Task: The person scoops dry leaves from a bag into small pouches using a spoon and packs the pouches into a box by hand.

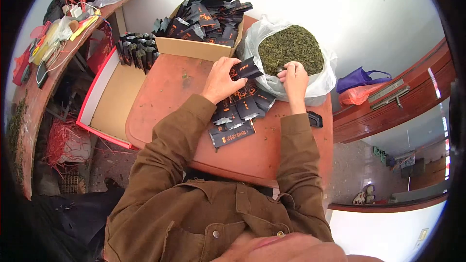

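My left hand [222, 80] is closed around a small black pouch [246, 69] with orange print, its end tilted toward the bag on the right. My right hand [295, 78] is pinched at the near edge of a heap of dried green leaves [291, 46], which look like loose tea. A small shiny spoon-like tool [280, 70] shows at its fingertips, mostly hidden. The leaves fill a white plastic bag [320, 83]. Below my left hand, several more black pouches [233, 133] lie overlapping on the reddish table [242, 160].
A cardboard box [194, 48] heaped with black pouches stands at the back. Left of it, a red-edged box [116, 99] holds a row of upright pouches [137, 51]. A black object [315, 119] lies by my right forearm. A cluttered wooden bench [63, 53] runs along the left.
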Available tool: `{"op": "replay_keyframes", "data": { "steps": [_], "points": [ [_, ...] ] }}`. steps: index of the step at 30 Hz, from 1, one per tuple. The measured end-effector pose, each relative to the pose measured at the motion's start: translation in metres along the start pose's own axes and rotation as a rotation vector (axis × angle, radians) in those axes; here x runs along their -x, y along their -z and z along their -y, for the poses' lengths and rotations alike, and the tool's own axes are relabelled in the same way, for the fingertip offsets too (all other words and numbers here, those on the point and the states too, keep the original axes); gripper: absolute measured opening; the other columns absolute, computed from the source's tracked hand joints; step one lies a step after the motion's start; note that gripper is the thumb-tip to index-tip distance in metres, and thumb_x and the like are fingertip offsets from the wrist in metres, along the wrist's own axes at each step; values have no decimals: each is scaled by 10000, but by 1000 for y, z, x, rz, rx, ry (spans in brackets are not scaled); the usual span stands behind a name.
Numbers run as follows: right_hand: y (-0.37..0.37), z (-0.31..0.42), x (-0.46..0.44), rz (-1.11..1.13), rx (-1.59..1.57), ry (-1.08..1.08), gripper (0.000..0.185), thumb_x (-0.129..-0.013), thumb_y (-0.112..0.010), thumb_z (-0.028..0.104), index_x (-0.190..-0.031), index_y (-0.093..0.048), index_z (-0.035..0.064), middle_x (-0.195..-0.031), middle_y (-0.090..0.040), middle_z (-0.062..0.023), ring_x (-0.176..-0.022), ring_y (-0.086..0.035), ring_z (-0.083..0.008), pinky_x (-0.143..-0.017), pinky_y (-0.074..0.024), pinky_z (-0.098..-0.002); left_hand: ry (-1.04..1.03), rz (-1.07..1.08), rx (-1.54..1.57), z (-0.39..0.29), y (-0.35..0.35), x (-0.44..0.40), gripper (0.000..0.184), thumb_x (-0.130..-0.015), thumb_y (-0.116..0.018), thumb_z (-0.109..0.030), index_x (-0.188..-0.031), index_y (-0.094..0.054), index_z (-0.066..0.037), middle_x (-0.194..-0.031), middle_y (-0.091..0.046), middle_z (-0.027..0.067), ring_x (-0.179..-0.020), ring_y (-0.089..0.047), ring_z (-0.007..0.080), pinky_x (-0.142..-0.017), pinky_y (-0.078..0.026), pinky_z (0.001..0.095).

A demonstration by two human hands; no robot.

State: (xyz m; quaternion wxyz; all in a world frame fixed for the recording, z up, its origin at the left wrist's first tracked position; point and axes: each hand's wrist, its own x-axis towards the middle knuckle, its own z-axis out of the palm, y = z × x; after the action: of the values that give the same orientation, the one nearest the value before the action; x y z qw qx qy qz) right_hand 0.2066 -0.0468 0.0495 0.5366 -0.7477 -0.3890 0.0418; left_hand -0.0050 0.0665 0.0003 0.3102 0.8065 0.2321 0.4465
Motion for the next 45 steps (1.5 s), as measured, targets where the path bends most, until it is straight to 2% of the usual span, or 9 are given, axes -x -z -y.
{"op": "replay_keyframes", "data": {
  "steps": [8, 18, 21, 25, 28, 31, 36, 41, 45],
  "points": [
    [18, -4, -7, 34, -431, -236, 229, -1007, -451, 188, -1010, -588, 4, -707, -682, -115, -507, -574, -114, -413, -410, -230, 19, 18, 13, -3, 2, 0, 487, -745, -778, -213, -1161, -608, -24, -1064, -587, 128, -1063, -577, 301, -923, -466, 393],
    [34, 28, 4, 129, -583, -219, 208, -1008, -491, 197, -993, -589, 14, -686, -666, -104, -496, -554, -103, -404, -389, -218, 0, 6, 1, 0, -1, 1, 489, -745, -777, -206, -1162, -605, -19, -1057, -585, 132, -1051, -577, 308, -910, -470, 393],
    [26, 41, 15, 171, -529, -195, 203, -1012, -496, 205, -1009, -598, 29, -679, -662, -84, -510, -547, -84, -417, -391, -215, 32, 29, 24, 1, -2, 1, 510, -722, -769, -252, -1163, -602, -60, -1075, -570, 133, -1093, -549, 345, -937, -463, 438],
    [5, 60, 38, 172, -273, -58, 233, -1028, -465, 222, -1004, -611, 42, -695, -669, -43, -553, -566, -65, -498, -443, -218, 45, 41, 28, 1, -3, 0, 515, -725, -766, -255, -1175, -601, -67, -1082, -568, 130, -1101, -549, 339, -940, -465, 434],
    [-3, 63, 54, 166, 191, 422, 205, -1028, -492, 205, -1039, -617, 43, -724, -686, -110, -627, -678, -226, -610, -519, -352, 44, 40, 29, 3, -3, 1, 518, -728, -765, -258, -1182, -603, -68, -1090, -569, 127, -1104, -550, 337, -947, -464, 433],
    [2, 70, 58, 166, 289, 583, 198, -1028, -498, 205, -1057, -625, 55, -738, -685, -131, -688, -702, -283, -642, -526, -385, 25, 27, 29, 3, -3, 1, 521, -734, -770, -246, -1189, -605, -53, -1097, -577, 127, -1097, -561, 327, -949, -465, 420],
    [37, 81, 36, -19, 171, 297, 236, -1017, -495, 199, -1001, -662, 34, -700, -697, -83, -656, -683, -175, -606, -505, -328, 10, 2, 28, -3, 3, 0, 505, -750, -781, -211, -1186, -610, -21, -1090, -593, 128, -1079, -586, 298, -937, -474, 385],
    [47, 43, -3, 197, 307, 12, 315, -1001, -512, 256, -905, -644, -13, -647, -683, -94, -549, -646, -155, -557, -508, -311, 4, 1, 69, -7, 6, -1, 494, -765, -780, -204, -1192, -610, -25, -1088, -592, 121, -1075, -588, 279, -929, -475, 367],
    [4, 19, 4, 129, 63, -83, 321, -1007, -504, 260, -884, -628, -10, -637, -679, -88, -502, -609, -125, -526, -496, -290, -4, 1, 53, -4, 4, -1, 497, -765, -785, -208, -1191, -608, -25, -1089, -590, 122, -1071, -586, 279, -933, -472, 368]
  ]
}}
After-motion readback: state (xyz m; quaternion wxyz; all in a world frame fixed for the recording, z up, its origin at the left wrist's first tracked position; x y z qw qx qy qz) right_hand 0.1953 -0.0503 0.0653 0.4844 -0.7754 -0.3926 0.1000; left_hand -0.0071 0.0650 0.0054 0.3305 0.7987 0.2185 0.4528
